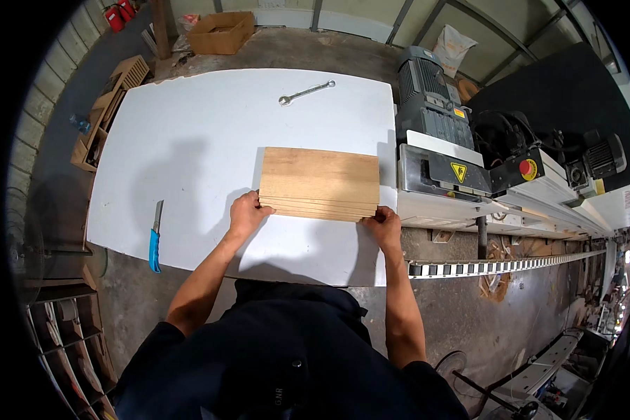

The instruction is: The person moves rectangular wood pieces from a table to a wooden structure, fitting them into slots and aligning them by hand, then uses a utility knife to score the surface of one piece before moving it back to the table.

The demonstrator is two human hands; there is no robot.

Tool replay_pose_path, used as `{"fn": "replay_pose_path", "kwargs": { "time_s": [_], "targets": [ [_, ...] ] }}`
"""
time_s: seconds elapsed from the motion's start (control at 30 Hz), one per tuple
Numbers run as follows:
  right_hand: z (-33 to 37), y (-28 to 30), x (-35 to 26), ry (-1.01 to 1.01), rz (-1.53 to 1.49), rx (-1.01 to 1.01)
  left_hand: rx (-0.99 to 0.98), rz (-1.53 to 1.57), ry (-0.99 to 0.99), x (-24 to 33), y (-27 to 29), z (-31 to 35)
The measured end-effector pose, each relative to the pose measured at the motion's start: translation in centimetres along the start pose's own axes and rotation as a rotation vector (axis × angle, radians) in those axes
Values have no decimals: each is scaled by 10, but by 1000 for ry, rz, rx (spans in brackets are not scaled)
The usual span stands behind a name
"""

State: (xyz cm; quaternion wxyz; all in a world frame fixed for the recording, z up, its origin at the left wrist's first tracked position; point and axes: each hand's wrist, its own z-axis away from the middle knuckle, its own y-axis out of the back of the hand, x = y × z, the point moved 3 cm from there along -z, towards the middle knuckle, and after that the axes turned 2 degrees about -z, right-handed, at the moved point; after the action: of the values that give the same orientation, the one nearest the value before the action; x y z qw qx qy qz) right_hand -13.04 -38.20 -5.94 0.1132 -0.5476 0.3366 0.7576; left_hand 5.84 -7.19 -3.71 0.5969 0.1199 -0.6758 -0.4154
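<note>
A stack of several thin, light-brown wood boards [320, 175] lies on the white tabletop [189, 119], its near edges slightly stepped. My left hand [247, 213] grips the stack's near left corner, with the fingers curled at its edge. At the near right corner my right hand [383, 225] pinches the boards in the same way. The undersides of the boards and some fingertips are hidden.
A blue-handled utility knife [155, 241] with its blade out lies left on the table. A wrench [306, 92] lies at the far side. Beside the table's right edge stands a machine with a grey motor [427, 84] and a red stop button [528, 169].
</note>
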Motion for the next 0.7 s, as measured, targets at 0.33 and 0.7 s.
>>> {"fn": "replay_pose_path", "kwargs": {
  "time_s": [0.33, 0.7],
  "targets": [
    [10, -2, -13, -19, -168, 17, -174, 371, 29, 10, 9, 0],
    [6, -12, -12, -170, -284, 201, -204, 694, 338, 0, -5, -14]
  ]
}}
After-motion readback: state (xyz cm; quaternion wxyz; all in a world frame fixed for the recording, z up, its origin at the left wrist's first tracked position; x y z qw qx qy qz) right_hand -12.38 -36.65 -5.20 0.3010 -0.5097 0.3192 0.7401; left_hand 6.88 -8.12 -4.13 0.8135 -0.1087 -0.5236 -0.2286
